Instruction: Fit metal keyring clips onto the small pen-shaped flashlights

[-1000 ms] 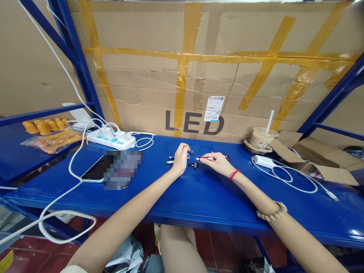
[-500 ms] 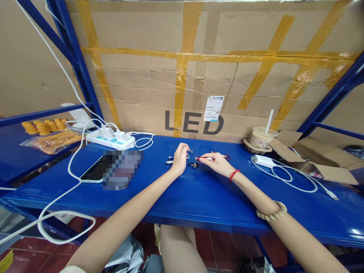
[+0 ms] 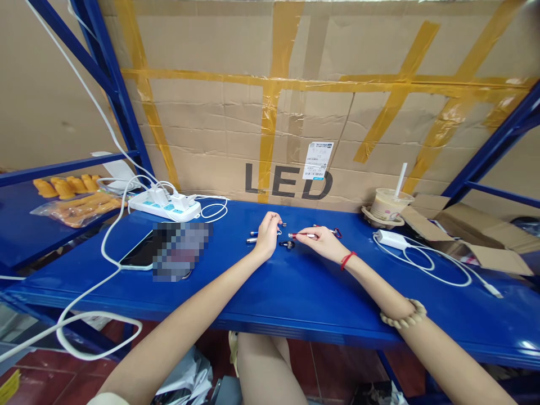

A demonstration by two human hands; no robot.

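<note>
My right hand pinches a slim red metal tube, pen-like and held level, its silver end pointing left. Opposite it, my left hand is curled with fingers pressed together; whether the small metal piece at its fingertips is gripped is hard to see. A blue tube and a silver tube stick out to the left from behind my left hand. Between the hands, on the blue tabletop, lies a small black part with a clip. Beyond my right hand shows a red clip.
At left are a phone, partly blurred out, and a white power strip with plugs and cables. A drink cup in a carrier, a white adapter with its cable and an opened carton are at right. A large cardboard box stands behind.
The view has shifted very slightly. Both hands keep their places, and the red tube is still pinched in my right hand.
</note>
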